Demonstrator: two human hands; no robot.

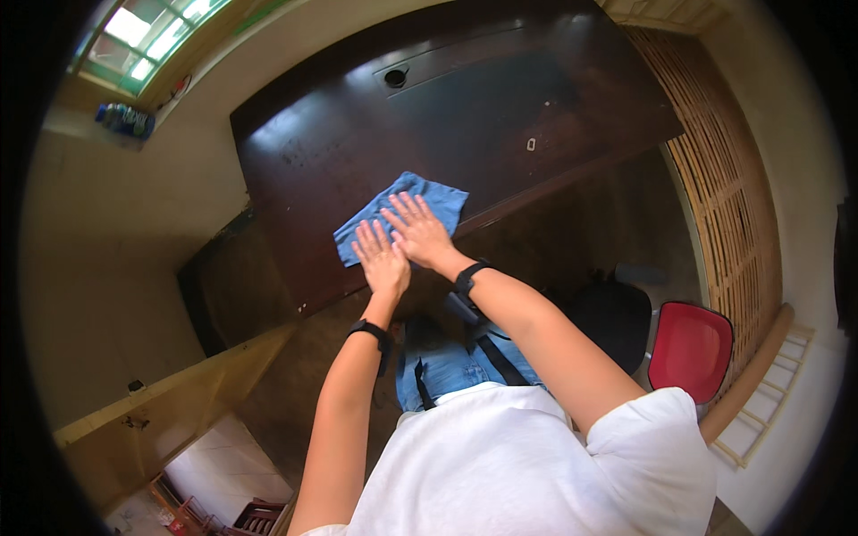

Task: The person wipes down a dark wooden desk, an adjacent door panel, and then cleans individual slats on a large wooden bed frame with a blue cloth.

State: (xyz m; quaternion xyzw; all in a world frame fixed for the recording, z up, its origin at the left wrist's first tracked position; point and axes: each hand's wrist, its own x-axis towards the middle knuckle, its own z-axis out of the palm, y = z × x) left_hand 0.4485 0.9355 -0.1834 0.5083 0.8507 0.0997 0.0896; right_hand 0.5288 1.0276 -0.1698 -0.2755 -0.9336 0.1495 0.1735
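A blue cloth [447, 198] lies spread on the dark brown desk [357, 134], close to its near edge. My left hand [381, 261] rests flat on the cloth's lower part, fingers stretched out. Just to the right and a little farther, my right hand [420, 230] presses flat on the same cloth, fingers extended. The two hands touch or nearly touch along their inner sides. Part of the cloth is hidden under them. Each wrist wears a black band.
A round dark cable hole [395, 79] sits at the desk's far side. A small pale ring-like piece [531, 144] lies on the desktop. To the right stand a red-backed chair [690, 351] and bamboo slats [728, 188]. A blue-capped bottle [125, 120] is by the window at far left.
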